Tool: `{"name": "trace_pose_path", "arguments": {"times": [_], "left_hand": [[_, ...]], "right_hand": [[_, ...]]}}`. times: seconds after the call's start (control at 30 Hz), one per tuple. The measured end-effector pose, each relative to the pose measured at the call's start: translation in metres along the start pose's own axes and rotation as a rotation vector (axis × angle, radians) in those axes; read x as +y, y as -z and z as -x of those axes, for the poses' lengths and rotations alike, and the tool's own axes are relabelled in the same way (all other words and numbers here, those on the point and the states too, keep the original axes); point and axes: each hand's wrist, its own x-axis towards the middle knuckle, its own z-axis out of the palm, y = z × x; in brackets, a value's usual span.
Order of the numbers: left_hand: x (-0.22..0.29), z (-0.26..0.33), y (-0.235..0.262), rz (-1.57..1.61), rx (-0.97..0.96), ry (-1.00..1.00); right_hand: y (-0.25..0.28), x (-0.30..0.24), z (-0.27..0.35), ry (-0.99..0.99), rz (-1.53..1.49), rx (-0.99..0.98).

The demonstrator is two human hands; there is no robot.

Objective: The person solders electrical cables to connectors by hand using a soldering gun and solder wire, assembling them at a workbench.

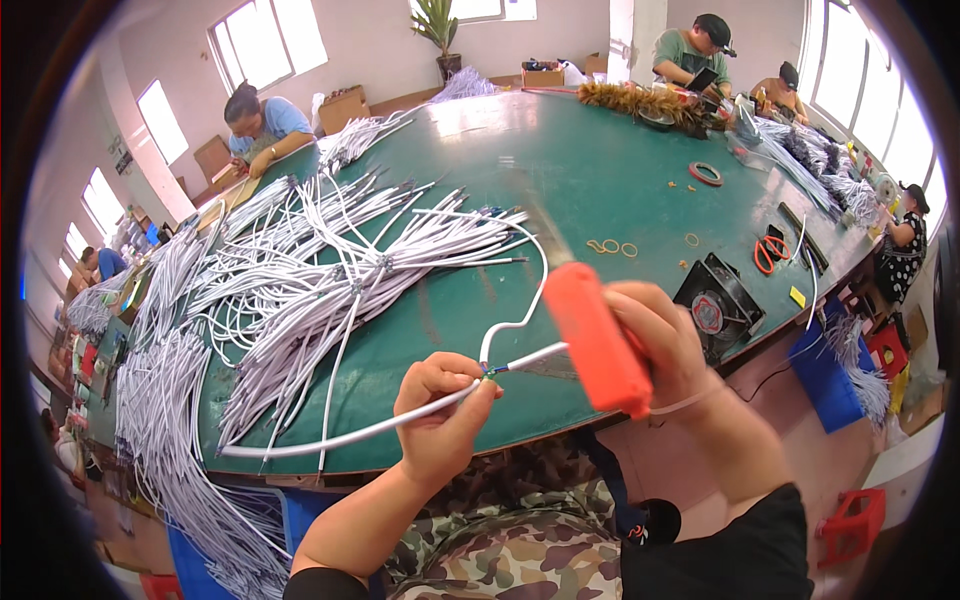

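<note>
My left hand (438,415) pinches a thick white cable (350,443) between thumb and fingers. Just past the fingertips is a stripped joint (493,370) with small blue and greenish wire ends, where white cable pieces meet; one piece curves up toward the pile. My right hand (668,345) is closed round a tool with a blocky red-orange handle (597,345). Its long thin front part is smeared by motion and points up and left, so its exact kind does not show. The handle partly covers the cable to the right of the joint.
Large bundles of white cables (310,310) cover the table's left side and hang over its edge. On the green table (520,140) lie orange-handled scissors (768,250), a black fan (718,305), rubber bands and a tape roll (705,174). Several people work around it.
</note>
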Motion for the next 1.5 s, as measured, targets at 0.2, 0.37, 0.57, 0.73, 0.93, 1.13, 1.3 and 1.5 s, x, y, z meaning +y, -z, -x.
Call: {"name": "trace_pose_path", "arguments": {"times": [0.2,0.37,0.57,0.73,0.93,1.13,1.3,1.5], "left_hand": [[-0.037,-0.007,0.026,-0.211,0.365,0.095],[-0.047,0.025,0.046,-0.021,0.546,0.471],[-0.040,0.030,0.027,0.376,0.448,0.803],[-0.016,0.037,0.045,0.521,0.106,1.214],[-0.011,0.042,0.062,-0.978,-0.326,-0.012],[-0.039,0.014,0.069,-1.148,-0.534,-0.150],[-0.039,0.008,0.065,-1.018,-0.589,-0.088],[-0.035,0.007,0.075,-0.155,-0.362,0.709]], "right_hand": [[-0.029,0.035,-0.037,0.090,0.172,-0.186],[-0.016,-0.025,0.005,-0.460,-0.074,-0.113],[-0.086,-0.055,0.083,-0.750,-1.103,0.281],[-0.123,-0.015,0.099,-0.808,-1.064,0.179],[-0.131,-0.007,0.105,-0.910,-1.176,0.230],[-0.132,-0.008,0.107,-0.841,-1.187,0.178],[-0.132,-0.017,0.104,-0.792,-1.283,0.204],[-0.138,-0.005,0.103,-0.802,-1.318,0.233]]}}
